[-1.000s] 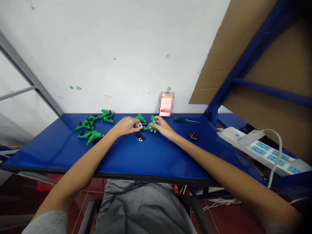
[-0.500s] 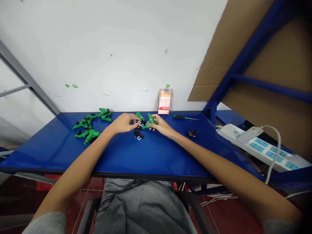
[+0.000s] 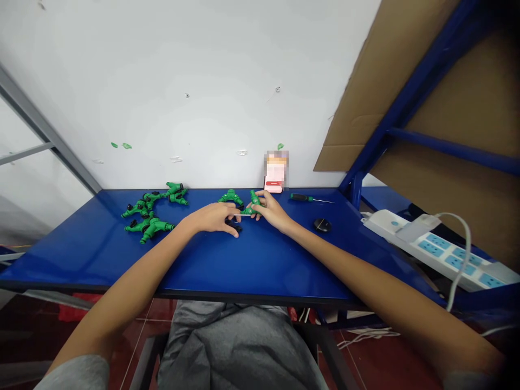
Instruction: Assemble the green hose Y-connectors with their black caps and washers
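My right hand (image 3: 271, 209) grips a green branched hose connector (image 3: 255, 202), its fingers wrapped round the body. To its left, my left hand (image 3: 217, 218) hangs low over the table, palm down. A thin light-coloured rod (image 3: 242, 215) sticks out from its curled fingers towards the connector, while the thumb stands apart. Small black parts (image 3: 234, 225) lie under and beside that thumb, partly covered by the hand. Just behind the left hand rests another green connector (image 3: 231, 195).
Several green connectors with black fittings (image 3: 152, 227) lie at the table's left. Near the wall stand a phone (image 3: 274, 176) and, further right, a green-and-black screwdriver (image 3: 301, 197). A black rounded object (image 3: 322, 225) and a white power strip (image 3: 430, 244) are on the right.
My left hand has come slightly nearer and lower, covering the small black and white parts. The rod has shifted with it. My right hand has tilted the connector slightly.
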`<state>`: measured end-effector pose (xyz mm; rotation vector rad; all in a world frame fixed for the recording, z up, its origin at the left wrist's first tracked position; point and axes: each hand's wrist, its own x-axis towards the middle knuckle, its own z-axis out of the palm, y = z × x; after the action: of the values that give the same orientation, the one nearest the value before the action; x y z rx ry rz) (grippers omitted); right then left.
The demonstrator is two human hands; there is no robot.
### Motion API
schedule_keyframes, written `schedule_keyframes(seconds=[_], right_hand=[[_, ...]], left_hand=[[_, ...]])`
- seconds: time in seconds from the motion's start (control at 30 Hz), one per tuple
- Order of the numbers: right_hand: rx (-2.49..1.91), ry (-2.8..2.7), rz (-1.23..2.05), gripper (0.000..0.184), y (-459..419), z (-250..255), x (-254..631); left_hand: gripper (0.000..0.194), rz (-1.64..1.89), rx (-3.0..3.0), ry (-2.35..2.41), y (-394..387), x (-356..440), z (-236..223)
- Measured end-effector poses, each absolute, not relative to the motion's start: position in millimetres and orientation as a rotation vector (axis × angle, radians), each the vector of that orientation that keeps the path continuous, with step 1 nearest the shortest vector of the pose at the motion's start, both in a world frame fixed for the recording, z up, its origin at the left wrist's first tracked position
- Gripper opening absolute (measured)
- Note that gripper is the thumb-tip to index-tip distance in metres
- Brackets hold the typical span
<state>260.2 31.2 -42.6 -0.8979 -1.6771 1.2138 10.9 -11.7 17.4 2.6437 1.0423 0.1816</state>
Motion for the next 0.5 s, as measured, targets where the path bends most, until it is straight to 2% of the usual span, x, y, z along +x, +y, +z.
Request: schedule_keyframes(seconds=[0.23, 0.37, 0.5], right_hand=[[-0.904, -1.657, 1.242, 0.044, 32, -43, 260], [-0.902, -1.652, 1.249, 0.043, 32, -42, 260], [-0.895, -1.648, 1.254, 0.044, 32, -43, 260]], left_hand=[[0.023, 0.434, 2.696, 1.069, 8, -5, 3], [0.025, 0.563, 2.662, 1.06, 11, -9, 4], [0.033, 0.541, 2.477, 1.033, 1, -9, 19]])
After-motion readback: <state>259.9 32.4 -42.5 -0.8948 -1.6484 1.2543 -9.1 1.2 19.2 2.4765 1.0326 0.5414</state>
